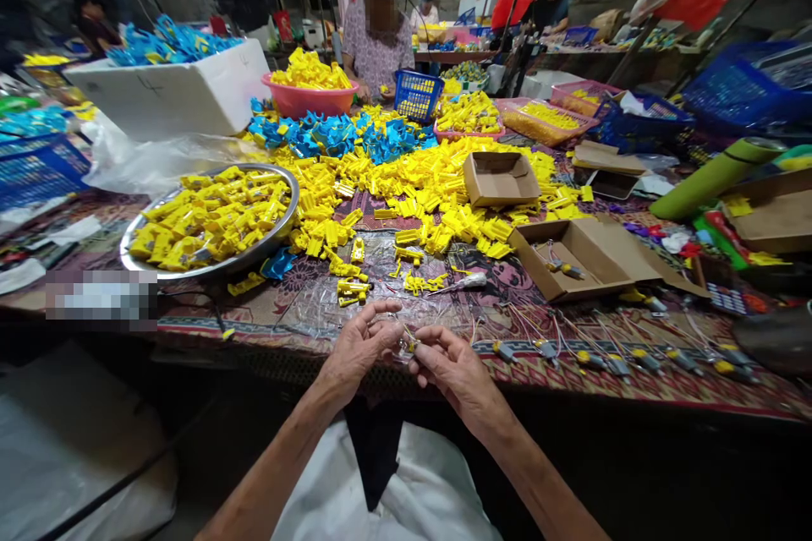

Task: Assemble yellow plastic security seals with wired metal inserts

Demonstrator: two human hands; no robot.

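My left hand [359, 347] and my right hand [452, 363] meet at the near edge of the table, fingers pinched together on a small yellow part with thin wires [408, 343] held between them. Just beyond lie loose yellow plastic pieces [353, 289] and a screwdriver-like tool [466, 281]. A row of small motors with wires [609, 362] runs along the table edge to my right. An open cardboard box [574, 258] with a few motors sits to the right front.
A metal tray [209, 220] of yellow parts stands at left, a big heap of yellow parts [431, 177] and blue parts [336, 135] behind. A small cardboard box [500, 177], pink basin [309, 97], white foam box [171, 93], blue baskets. A person [381, 25] sits opposite.
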